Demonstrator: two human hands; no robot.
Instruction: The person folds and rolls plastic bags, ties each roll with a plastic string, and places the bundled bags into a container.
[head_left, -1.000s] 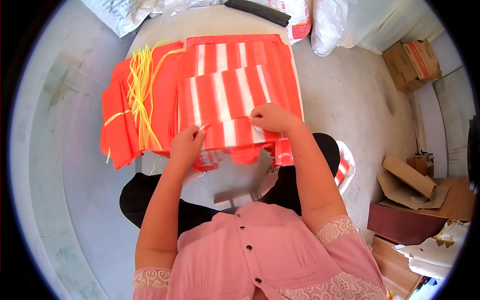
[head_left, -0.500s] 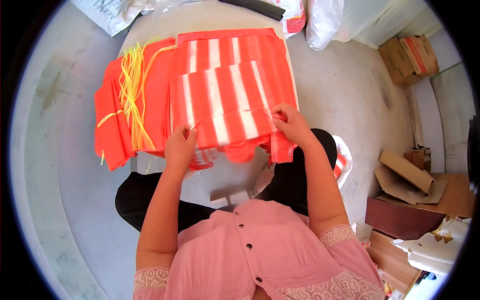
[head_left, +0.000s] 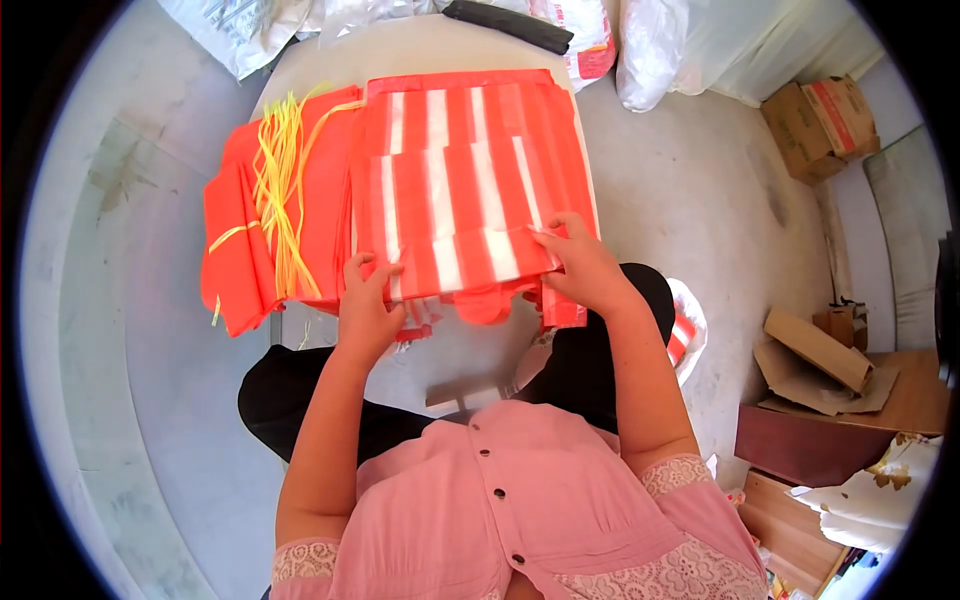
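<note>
A stack of red-and-white striped plastic bags [head_left: 465,190] lies on the table in front of me, its near edge folded over in a striped band. At the left end of this fold is my left hand [head_left: 368,312], thumb and fingers apart and the tips touching the plastic. My right hand [head_left: 585,262] rests at the fold's right end, fingers spread on the bag. Loose red flaps hang below the near edge. Beside the stack on the left lie plain red folded bags [head_left: 325,160], with a bunch of yellow ties [head_left: 280,190] across them.
A dark rolled strip [head_left: 508,26] lies at the far edge of the table [head_left: 330,66], near white plastic sacks [head_left: 650,50]. Cardboard boxes [head_left: 820,125] stand on the floor at the right. By my right knee is a white bag [head_left: 690,325] with striped material inside.
Both hands have loosened from their pinch on the near fold, and their fingers are now spread. The folded band lies flatter. The view has shifted slightly.
</note>
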